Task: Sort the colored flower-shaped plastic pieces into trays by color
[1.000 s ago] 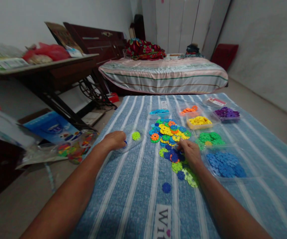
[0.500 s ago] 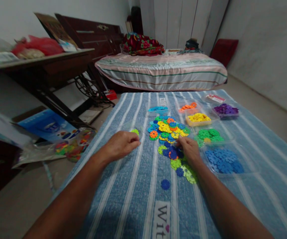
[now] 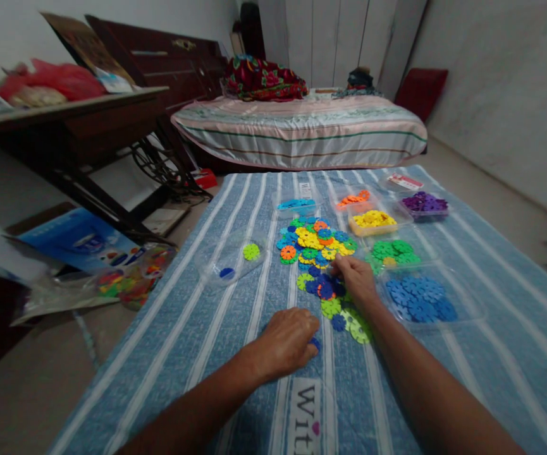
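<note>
My left hand [image 3: 288, 341] is low over the striped cloth, its fingers closed on a dark blue notched plastic disc [image 3: 315, 344] whose edge shows past the fingertips. At the right side of a mixed heap of notched discs [image 3: 311, 239], my right hand [image 3: 356, 278] has its fingers pinched together; what they hold is hidden. Dark blue discs [image 3: 324, 287] and lime green discs [image 3: 331, 308] lie beside and below that hand. To the left, a clear tray [image 3: 207, 268] contains one lime disc [image 3: 251, 252] and one dark blue disc [image 3: 226, 273].
Clear boxes with sorted discs stand to the right: blue [image 3: 420, 298], green [image 3: 394, 251], yellow [image 3: 374, 219], orange [image 3: 353, 198] and purple [image 3: 424, 202]. A box of light blue discs [image 3: 296, 205] is behind the heap. A bed [image 3: 301, 139] stands beyond.
My left hand has moved from over the clear tray down and right to the lone dark blue disc. The tray's dark blue disc is now visible. My right hand stays by the heap.
</note>
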Demonstrator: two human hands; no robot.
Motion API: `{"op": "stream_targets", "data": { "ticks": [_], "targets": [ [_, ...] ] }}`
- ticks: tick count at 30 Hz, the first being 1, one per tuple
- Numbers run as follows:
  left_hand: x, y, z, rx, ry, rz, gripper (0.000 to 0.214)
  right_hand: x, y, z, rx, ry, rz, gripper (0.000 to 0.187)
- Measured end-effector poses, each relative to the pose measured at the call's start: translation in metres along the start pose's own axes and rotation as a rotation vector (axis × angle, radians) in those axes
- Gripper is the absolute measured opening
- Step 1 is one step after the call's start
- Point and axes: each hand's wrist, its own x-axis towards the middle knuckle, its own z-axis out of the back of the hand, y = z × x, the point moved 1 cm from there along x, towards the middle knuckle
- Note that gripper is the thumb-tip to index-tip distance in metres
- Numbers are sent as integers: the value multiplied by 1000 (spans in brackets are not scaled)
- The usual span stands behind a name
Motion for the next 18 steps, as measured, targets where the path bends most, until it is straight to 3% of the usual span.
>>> {"op": "stream_targets", "data": {
  "ticks": [5, 12, 15, 18],
  "targets": [
    [3, -2, 1, -33, 15, -16, 4, 0, 3, 0, -15, 2, 22, 59],
    [3, 12, 4, -287, 7, -21, 8, 0, 1, -1, -5, 3, 11, 58],
    [-5, 27, 20, -345, -96, 16, 11, 0, 1, -1, -1, 2, 13, 58],
    [-19, 51, 48, -325, -299, 144, 15, -1, 0, -1, -7, 2, 18, 58]
  ]
}}
